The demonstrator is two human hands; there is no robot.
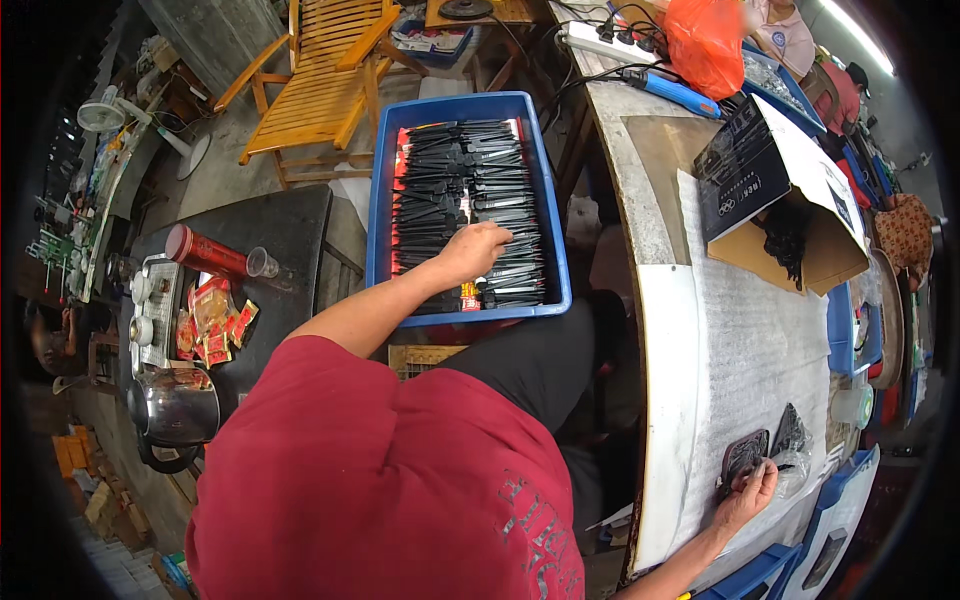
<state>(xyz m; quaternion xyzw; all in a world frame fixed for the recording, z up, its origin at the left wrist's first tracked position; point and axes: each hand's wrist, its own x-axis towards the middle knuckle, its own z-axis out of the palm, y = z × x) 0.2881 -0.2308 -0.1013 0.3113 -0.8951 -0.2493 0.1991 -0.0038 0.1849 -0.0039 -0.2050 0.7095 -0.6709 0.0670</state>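
A blue plastic bin (562, 270) stands in front of me, filled with two columns of slim black tools (462, 160), their exact kind too small to tell. Over the right column my left hand (475, 250) bends down, fingers closed at the tools. Whatever it grips is hidden beneath the fingers. On the worktable to the right, my right hand (748, 495) has its thumb and fingers pinched together at the edge of a small dark tray (745, 453). Anything in that pinch is too small to name. A clear plastic bag (795, 460) lies beside it.
An open black-and-white cardboard box (790, 195) stands on the worktable (665, 400), near a red plastic bag (705, 45) and a power strip (610, 42). A dark side table (290, 230) holds a red canister (205, 250) and a kettle (175, 405). Behind is a wooden chair (315, 80). People sit at far right.
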